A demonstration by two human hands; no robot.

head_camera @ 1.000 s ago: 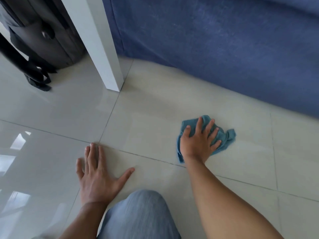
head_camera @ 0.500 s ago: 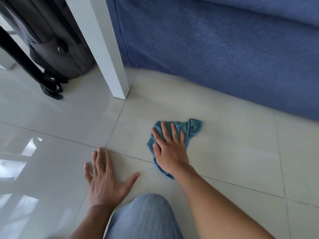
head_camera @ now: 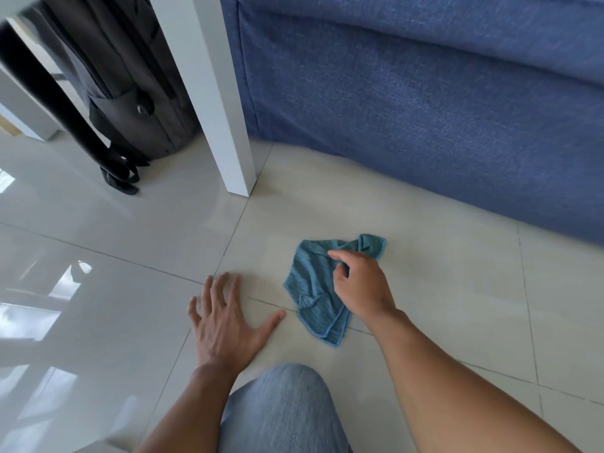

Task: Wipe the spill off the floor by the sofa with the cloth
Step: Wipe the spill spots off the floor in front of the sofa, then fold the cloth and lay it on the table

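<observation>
Cloth (head_camera: 313, 289), teal, rumpled on the floor (head_camera: 441, 289) centre frame below the sofa (head_camera: 425, 109): I read my right hand (head_camera: 362, 286) as pinching it to regather, left hand (head_camera: 225, 325) splayed flat, empty, bracing my weight.

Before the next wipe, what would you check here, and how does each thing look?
1. Grip on the cloth: not ok; the right hand is raised over it with fingers curled, not pressing it flat.
2. Cloth spread: not ok; it lies crumpled on the floor.
3. Support: ok; the left hand lies flat, fingers spread.
4. Spill remaining: cannot tell; no wet patch shows on the glossy tiles.
5. Room to sweep: ok; the sofa and white leg stand apart from the cloth.
</observation>
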